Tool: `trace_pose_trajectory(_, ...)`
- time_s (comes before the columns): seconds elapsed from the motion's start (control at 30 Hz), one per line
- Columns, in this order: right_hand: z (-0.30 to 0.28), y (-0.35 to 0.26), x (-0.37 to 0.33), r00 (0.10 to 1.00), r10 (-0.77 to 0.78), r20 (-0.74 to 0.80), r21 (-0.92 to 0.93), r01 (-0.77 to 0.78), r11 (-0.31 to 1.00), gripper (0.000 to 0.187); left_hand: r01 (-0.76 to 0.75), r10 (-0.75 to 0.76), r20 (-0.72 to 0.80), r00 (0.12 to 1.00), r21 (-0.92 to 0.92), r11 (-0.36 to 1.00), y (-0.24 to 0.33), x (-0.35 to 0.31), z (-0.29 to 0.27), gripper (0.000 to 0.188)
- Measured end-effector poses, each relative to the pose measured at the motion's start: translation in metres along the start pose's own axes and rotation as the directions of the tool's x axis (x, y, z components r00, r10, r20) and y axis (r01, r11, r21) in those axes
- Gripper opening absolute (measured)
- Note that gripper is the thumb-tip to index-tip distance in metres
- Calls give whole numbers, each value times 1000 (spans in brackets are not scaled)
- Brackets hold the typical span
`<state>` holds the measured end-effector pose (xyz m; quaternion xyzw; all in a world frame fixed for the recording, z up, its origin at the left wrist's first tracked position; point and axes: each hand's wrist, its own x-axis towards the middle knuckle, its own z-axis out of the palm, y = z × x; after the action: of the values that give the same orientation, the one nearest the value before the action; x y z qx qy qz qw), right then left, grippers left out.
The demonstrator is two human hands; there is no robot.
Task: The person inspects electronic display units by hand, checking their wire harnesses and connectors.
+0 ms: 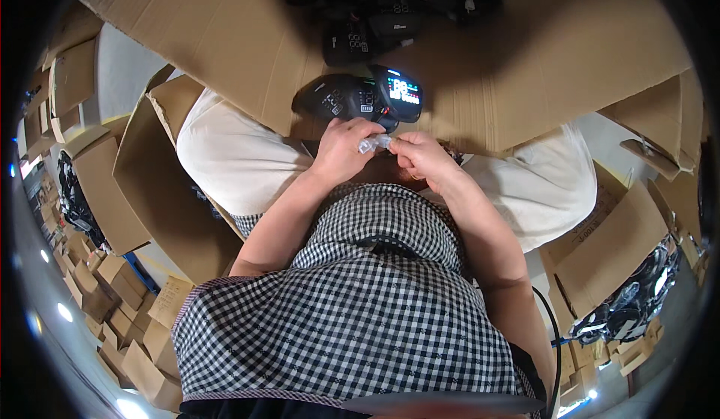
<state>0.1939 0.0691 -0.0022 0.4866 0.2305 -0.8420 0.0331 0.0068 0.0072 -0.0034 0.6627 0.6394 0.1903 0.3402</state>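
My left hand [345,147] and my right hand [422,155] meet above my lap, fingers closed on a pair of whitish plastic connectors [373,144]. The left pinches one side and the right the other; whether the halves are joined I cannot tell. Just beyond them a black display unit [406,110] has its screen lit in white, blue and green, with a small red spot near its lower left. Beside it on the cardboard lie dark display units [330,100] with unlit segment digits. Wires under my fingers are mostly hidden.
A large cardboard sheet [495,111] serves as the work surface. More black display units [349,42] are heaped at its far side. Open cartons [165,171] stand to my left. At right, a carton [611,258] sits by bagged black parts [634,299]. A black cable [553,344] runs past my right arm.
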Motion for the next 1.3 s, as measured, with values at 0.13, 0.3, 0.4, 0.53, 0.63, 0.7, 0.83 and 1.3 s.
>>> trace_pose_trajectory(0.13, -6, 3, 8, 1000, -8, 5, -95, 8, 995, 18, 48, -48, 62, 997, 0, 999, 7, 4, -3, 27)
trace_pose_trajectory(0.3, -30, -36, 8, 979, -188, -82, -151, 174, 973, 13, 183, -183, 20, 983, -207, 961, 6, 4, -5, 24)
trace_pose_trajectory(0.4, -58, -92, 31, 849, -327, -416, -101, 314, 944, 19, 344, -342, 92, 935, -466, 815, 11, 1, -8, 26)
trace_pose_trajectory(0.53, -105, -93, 114, 729, -495, -472, -32, 547, 836, 17, 130, -189, -29, 981, -627, 768, 36, -2, -5, 29)
trace_pose_trajectory(0.63, -133, -87, 168, 720, -490, -491, 13, 569, 822, 32, 369, -353, 174, 919, -693, 619, 45, -1, -4, 28)
trace_pose_trajectory(0.7, -132, -88, 170, 735, -497, -461, -28, 549, 836, 30, 381, -383, 164, 909, -700, 604, 42, 0, -6, 27)
trace_pose_trajectory(0.83, -103, -76, 113, 622, -663, -417, -93, 696, 712, 23, 367, -493, 81, 866, -773, 517, 33, -1, -4, 22)
trace_pose_trajectory(1.3, -60, -19, 18, 793, -438, 423, -314, 582, 750, 13, 87, -339, 20, 941, -979, 183, -20, 32, -25, 19)
